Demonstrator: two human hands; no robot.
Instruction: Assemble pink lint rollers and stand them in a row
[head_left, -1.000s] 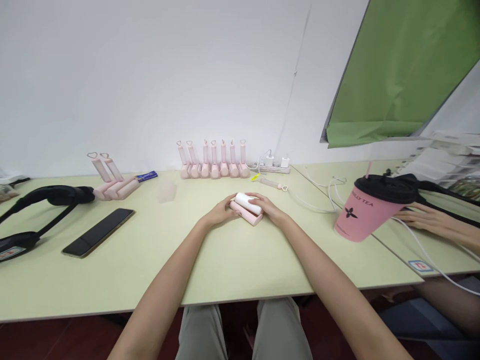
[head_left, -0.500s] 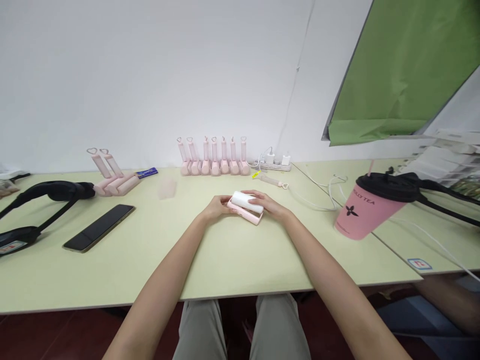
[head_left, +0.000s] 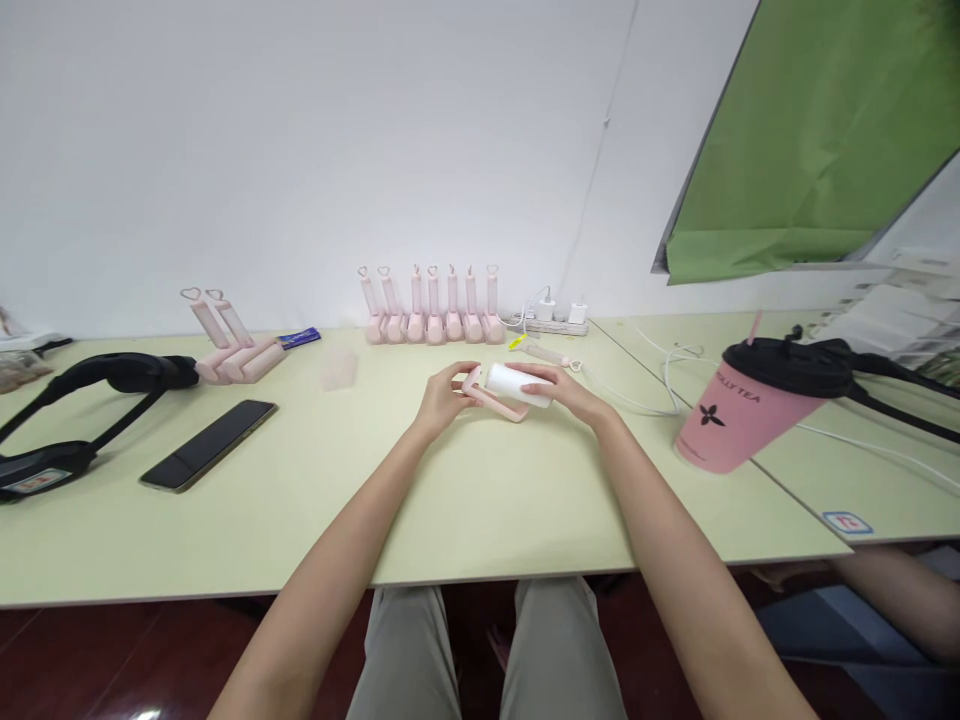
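My left hand (head_left: 444, 398) is closed on one end of a pink plastic frame (head_left: 501, 406), which tilts just above the table. In my right hand (head_left: 566, 390) is a white cylinder (head_left: 508, 382), a roll by its look, with my fingers wrapped over its right end. The cylinder lies above and behind the frame's long side and is partly out of it. Beyond my hands stands a row of several pink rollers (head_left: 433, 325) with upright handles and loops. A clear handle with a heart loop (head_left: 546, 354) rests flat near the power strip.
Two more pink rollers (head_left: 240, 358), a blue packet (head_left: 298, 338), a clear plastic piece (head_left: 340, 370), a phone (head_left: 210, 446) and a black headset (head_left: 82, 410) are on the left. At right stand a pink cup (head_left: 739, 410) and white cables (head_left: 667, 385). A power strip (head_left: 556, 326) lies by the wall.
My right hand has drawn the white cylinder up and right, out of the pink frame. My left hand has tilted the frame. The view has shifted slightly.
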